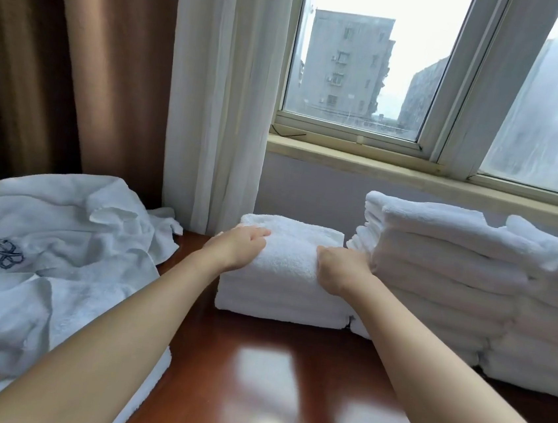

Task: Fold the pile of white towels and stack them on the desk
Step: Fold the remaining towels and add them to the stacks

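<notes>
1. Head view: small stack of folded white towels (284, 280) sits mid-tabletop, near the wall under the window sill (378, 168).
2. Left hand (239, 245) rests on the stack's top left, fingers (261, 233) nearly straight, lying flat on the terry, gripping nothing.
3. Right hand (340, 269) is on the stack's top right edge, fingers (323, 252) bent down into the cloth; tips hidden, can't tell if they pinch it.
4. Tall stack of folded towels (436, 272) stands just right of the small one, touching it. Another stack (549, 308) is beside that, at the frame edge.
5. Unfolded towel pile (42, 255) is heaped at the left, crumpled, dark blue logos (8, 253) showing.
6. Tabletop (287, 384) is glossy reddish wood with window glare.
7. Behind: brown curtain (79, 69), white sheer curtain (220, 101), window (372, 66) with grey buildings outside.
</notes>
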{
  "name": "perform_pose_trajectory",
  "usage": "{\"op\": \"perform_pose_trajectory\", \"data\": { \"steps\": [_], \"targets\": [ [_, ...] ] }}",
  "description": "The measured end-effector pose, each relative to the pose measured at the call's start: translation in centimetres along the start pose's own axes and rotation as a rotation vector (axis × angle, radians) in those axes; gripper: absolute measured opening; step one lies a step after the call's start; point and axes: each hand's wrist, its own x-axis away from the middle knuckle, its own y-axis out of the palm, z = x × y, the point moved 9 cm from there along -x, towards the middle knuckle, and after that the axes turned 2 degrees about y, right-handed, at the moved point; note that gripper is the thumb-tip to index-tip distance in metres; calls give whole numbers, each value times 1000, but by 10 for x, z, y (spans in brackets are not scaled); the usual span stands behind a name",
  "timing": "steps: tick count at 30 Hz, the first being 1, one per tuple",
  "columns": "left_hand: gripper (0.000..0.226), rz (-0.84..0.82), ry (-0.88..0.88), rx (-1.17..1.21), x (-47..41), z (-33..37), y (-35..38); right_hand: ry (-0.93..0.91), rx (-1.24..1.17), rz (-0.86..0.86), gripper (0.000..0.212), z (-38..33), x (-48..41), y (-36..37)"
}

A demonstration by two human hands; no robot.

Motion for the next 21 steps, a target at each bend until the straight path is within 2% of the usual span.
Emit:
{"op": "perform_pose_trajectory", "data": {
  "steps": [2,5,7,8,11,13,21],
  "targets": [
    [52,57,4,4,8,4,-2,4,-20,47,21,-2,5,-3],
    [44,277,19,-21,29,12,-20,18,-59,174,21,-4,20,-14],
    [42,350,35,-3,47,16,-30,-12,-83,301,18,-8,36,-28],
    [43,349,39,21,57,15,-32,-38,-106,355,14,-11,46,-34],
    [43,331,74,88,96,9,-42,-126,-202,373,44,-22,75,-37],
    [37,328,99,79,126,5,-50,-210,-243,378,52,-36,99,-39],
    [24,237,39,-36,234,-37,-82,-444,-258,407,45,-119,175,-47]
  ]
}}
